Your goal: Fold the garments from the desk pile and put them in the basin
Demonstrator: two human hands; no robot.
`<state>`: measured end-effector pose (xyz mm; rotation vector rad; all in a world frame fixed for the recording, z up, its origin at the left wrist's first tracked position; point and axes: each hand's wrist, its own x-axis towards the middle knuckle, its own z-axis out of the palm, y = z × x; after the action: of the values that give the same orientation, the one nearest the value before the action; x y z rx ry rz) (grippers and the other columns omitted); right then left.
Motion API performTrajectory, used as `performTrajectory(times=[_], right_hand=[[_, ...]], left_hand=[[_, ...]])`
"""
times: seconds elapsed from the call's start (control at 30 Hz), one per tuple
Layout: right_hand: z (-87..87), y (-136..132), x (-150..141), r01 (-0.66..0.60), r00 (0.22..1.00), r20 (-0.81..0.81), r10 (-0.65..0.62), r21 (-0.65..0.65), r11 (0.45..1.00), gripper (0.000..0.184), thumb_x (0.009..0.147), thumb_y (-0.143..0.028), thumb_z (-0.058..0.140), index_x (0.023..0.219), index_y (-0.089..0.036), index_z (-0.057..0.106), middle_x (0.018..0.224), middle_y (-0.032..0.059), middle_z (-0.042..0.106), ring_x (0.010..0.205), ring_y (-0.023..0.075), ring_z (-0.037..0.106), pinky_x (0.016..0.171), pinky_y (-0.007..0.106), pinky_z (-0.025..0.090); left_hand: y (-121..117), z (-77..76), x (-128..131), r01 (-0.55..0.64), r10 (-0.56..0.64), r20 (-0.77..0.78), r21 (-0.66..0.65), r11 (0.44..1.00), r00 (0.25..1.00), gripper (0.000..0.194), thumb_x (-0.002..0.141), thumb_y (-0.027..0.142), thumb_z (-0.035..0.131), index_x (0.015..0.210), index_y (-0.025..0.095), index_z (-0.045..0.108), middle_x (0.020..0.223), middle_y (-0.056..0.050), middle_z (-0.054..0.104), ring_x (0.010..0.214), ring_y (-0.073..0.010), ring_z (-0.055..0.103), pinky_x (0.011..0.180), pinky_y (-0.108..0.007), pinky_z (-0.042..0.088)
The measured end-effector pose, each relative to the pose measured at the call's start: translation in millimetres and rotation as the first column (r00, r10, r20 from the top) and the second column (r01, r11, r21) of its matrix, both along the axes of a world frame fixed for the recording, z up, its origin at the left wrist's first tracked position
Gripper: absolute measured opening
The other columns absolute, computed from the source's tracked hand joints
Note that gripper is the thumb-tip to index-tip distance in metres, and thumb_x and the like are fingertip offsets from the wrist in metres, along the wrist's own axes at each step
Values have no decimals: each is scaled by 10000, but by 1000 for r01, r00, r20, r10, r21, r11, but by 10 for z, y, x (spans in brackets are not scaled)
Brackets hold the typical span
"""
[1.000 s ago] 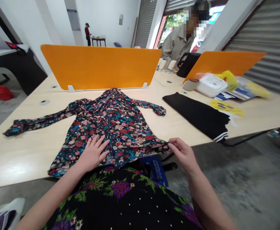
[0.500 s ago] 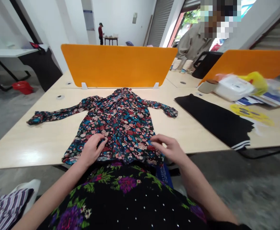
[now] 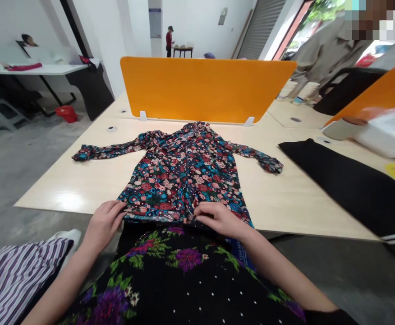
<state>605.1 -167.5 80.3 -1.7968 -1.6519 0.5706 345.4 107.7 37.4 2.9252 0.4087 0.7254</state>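
A dark floral shirt [image 3: 187, 176] lies spread on the pale wooden table [image 3: 272, 198], collar toward the far side and both sleeves stretched outward. Its hem reaches the near table edge, close to my body. My left hand [image 3: 107, 221] pinches the hem at the shirt's left bottom corner. Near the middle of the hem, by the front opening, my right hand [image 3: 216, 219] has thumb and fingers closed on the fabric.
Black folded trousers [image 3: 346, 180] lie on the table at right. An orange divider [image 3: 207, 88] stands behind the shirt. A striped garment [image 3: 25, 271] is low at left. Across the divider at upper right stands a person [image 3: 329, 49] near a black container [image 3: 349, 88].
My left hand has moved outward to the shirt's bottom left corner, and my right hand inward to mid-hem. Both now grip the fabric. The view has turned left.
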Motion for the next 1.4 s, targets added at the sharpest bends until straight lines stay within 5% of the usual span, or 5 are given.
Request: performTrajectory(times=[0.4, 0.67, 0.87, 1.1, 1.4], right_hand=[[-270, 344, -157, -79, 941, 332, 57, 54, 995, 158, 913, -202, 564, 1010, -203, 688, 991, 81, 636, 922, 192, 599, 797, 300, 485], [-97, 245, 214, -43, 999, 0, 44, 146, 988, 237, 955, -365, 528, 950, -198, 696, 897, 40, 691, 851, 152, 647, 803, 267, 505], [-237, 476, 1218, 545, 764, 302, -570, 172, 821, 412, 951, -421, 468, 1275, -205, 604, 1363, 126, 559, 1264, 273, 507, 1078, 466, 386], [-569, 626, 1737, 639, 648, 568, -508, -42, 768, 657, 947, -647, 286, 1494, -288, 342, 1573, 75, 295, 1449, 332, 211, 1119, 660, 184], [-545, 398, 2064, 671, 611, 597, -519, -43, 741, 639, 965, -601, 267, 1495, -255, 351, 1578, 70, 284, 1451, 316, 218, 1145, 609, 183]], left_hand=[[56, 2, -79, -110, 93, 81, 230, 967, 992, 253, 944, 212, 416, 1127, 190, 591, 1068, -109, 673, 972, -247, 620, 809, -382, 458], [239, 230, -298, 80, -71, -108, 77, 994, 992, 259, 964, 316, 415, 768, 232, 562, 753, -6, 617, 722, -175, 602, 689, -327, 410], [430, 409, 711, 62, -63, 78, 15, 998, 995, 284, 977, 379, 366, 1070, 188, 554, 1088, -99, 630, 1036, -214, 600, 928, -349, 460], [941, 87, 2364, 42, -32, -247, 34, 999, 968, 616, 958, 523, 291, 1463, 178, 366, 1539, -135, 350, 1439, -315, 254, 1130, -530, 286], [1160, -56, 2044, -199, 248, -308, 181, 963, 919, 676, 933, 581, 252, 1452, 178, 410, 1510, -205, 374, 1354, -423, 364, 1010, -642, 337]])
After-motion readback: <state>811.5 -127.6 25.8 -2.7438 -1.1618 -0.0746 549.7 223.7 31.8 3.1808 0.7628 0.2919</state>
